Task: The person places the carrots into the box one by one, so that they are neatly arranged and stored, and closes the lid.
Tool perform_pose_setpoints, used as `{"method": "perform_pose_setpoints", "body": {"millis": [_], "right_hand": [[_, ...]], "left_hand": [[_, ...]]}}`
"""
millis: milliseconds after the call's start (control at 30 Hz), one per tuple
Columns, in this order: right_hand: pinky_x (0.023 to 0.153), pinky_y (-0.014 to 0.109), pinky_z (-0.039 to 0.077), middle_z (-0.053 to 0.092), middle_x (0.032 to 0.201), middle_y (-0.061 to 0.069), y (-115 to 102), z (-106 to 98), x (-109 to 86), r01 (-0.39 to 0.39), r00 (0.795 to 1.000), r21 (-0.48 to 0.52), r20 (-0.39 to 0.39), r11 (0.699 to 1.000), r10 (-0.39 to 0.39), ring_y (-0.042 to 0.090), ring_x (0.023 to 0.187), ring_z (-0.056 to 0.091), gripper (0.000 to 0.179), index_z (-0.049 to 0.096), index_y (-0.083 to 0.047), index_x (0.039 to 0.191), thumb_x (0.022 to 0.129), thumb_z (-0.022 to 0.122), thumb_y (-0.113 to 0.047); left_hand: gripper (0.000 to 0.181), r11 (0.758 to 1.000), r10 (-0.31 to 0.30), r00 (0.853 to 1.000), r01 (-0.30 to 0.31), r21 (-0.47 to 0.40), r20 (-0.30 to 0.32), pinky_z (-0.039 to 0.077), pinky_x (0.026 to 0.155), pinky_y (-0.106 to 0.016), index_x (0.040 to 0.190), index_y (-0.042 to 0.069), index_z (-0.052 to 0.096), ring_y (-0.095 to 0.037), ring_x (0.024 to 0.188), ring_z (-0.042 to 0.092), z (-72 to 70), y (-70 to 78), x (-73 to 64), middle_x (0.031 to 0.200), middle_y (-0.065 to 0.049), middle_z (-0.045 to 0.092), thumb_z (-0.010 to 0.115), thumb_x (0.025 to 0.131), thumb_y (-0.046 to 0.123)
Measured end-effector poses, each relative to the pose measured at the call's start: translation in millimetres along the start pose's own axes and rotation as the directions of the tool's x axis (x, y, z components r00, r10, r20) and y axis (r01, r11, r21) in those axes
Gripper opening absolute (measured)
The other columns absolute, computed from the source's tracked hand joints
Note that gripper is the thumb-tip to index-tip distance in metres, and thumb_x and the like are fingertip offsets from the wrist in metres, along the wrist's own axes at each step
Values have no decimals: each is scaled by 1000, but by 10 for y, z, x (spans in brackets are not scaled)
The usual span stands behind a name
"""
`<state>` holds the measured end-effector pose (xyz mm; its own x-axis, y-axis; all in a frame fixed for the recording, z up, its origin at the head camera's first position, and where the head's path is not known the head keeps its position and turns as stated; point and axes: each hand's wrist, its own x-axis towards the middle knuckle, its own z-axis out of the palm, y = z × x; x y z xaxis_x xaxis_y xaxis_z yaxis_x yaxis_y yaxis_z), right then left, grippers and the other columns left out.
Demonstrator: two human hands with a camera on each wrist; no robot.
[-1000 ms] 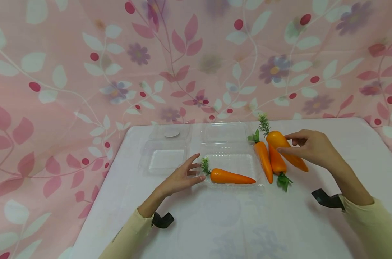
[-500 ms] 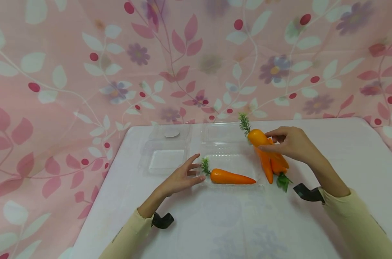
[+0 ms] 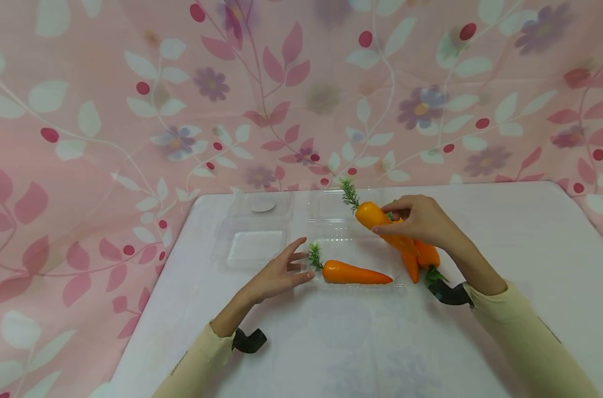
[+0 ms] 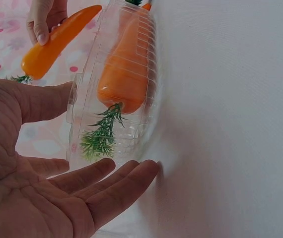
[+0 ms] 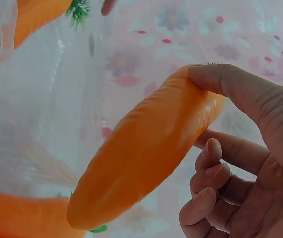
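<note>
My right hand [image 3: 415,221] pinches an orange toy carrot [image 3: 370,215] with a green feathery top between thumb and fingers. It holds the carrot tilted above the right part of a clear plastic clamshell box [image 3: 343,249]. In the right wrist view the carrot's tapered end [image 5: 97,198] points away from the fingers. Another carrot [image 3: 353,272] lies lengthwise along the near side of the box. My left hand [image 3: 278,276] stays at the box's left end, fingers extended; in the left wrist view its thumb [image 4: 47,101] reaches the box's edge near the leafy top [image 4: 104,131].
Two more carrots lie right of the box, partly hidden by the right hand and held carrot; one [image 3: 428,256] shows its body. A second clear clamshell box [image 3: 256,246] stands with its lid up on the left. Behind the white table [image 3: 321,342] hangs a pink floral cloth [image 3: 281,83].
My right hand has moved left with the carrot, from above the carrots on the right to over the box. The left hand has stayed in place.
</note>
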<state>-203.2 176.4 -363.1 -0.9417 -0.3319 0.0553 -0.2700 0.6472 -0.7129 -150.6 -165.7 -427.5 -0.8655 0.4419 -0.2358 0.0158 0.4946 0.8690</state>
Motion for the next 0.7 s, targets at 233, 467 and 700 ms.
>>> {"method": "perform_pose_setpoints", "body": {"millis": [233, 467, 700], "right_hand": [[64, 33, 41, 56, 77, 4, -75, 166, 69, 31, 999, 15, 35, 999, -31, 22, 76, 48, 42, 76, -7, 103, 75, 86, -37], [63, 32, 40, 56, 77, 1, -103, 342, 142, 62, 996, 0, 58, 998, -61, 21, 75, 48, 41, 77, -11, 102, 73, 87, -39], [55, 29, 32, 52, 71, 2, -99, 472, 209, 67, 993, 31, 100, 997, -69, 20, 66, 46, 36, 78, -11, 100, 75, 87, -35]], "left_hand": [[87, 1000, -1, 1000, 1, -9, 2, 46, 98, -53, 158, 24, 18, -32, 129, 50, -5, -20, 14, 149, -12, 44, 72, 91, 36], [87, 1000, -4, 1000, 4, -8, 1, 46, 98, -52, 158, 25, 19, -32, 129, 50, -1, -18, 15, 149, -11, 43, 72, 90, 36], [86, 1000, -12, 1000, 12, -8, -2, 47, 97, -52, 158, 26, 19, -33, 129, 50, 1, -8, 10, 149, -11, 44, 72, 90, 35]]}}
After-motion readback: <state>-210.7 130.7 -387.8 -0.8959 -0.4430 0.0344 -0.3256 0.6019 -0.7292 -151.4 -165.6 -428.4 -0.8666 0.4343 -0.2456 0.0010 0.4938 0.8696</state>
